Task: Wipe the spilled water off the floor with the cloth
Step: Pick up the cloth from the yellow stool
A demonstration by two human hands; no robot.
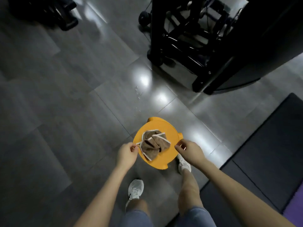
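Both hands reach the orange stool [170, 136]: left hand [127, 154] pinches the brown cloth [153, 144] by its white-edged corner at the near-left rim; right hand [188, 150], fingers curled (holding nothing), hovers at the right rim. Spilled water [138, 94] glints on open floor [65, 95] beyond.

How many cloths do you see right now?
1. A crumpled brown cloth with white edging lies on the orange stool, between the left hand and right hand. Any others would be out of view.
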